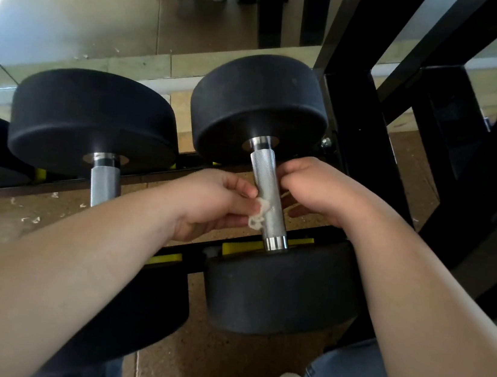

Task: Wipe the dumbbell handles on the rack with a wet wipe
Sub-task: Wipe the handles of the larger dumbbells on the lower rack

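The left hand (pixel 216 206) pinches a crumpled wet wipe (pixel 258 214) against the knurled handle (pixel 262 171) (right dumbbell (pixel 261 107) of 2); the right hand (pixel 316 191) curls beside it, grip unclear.

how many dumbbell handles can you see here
2. The right handle, between the left hand and right hand; the left handle beside it, partly behind the forearm. More may hide at the left edge.

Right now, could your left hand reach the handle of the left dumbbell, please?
Probably yes. The left handle shows bare, with nothing across it, right by the left forearm. The left hand only has to lift its wipe off the right handle first.
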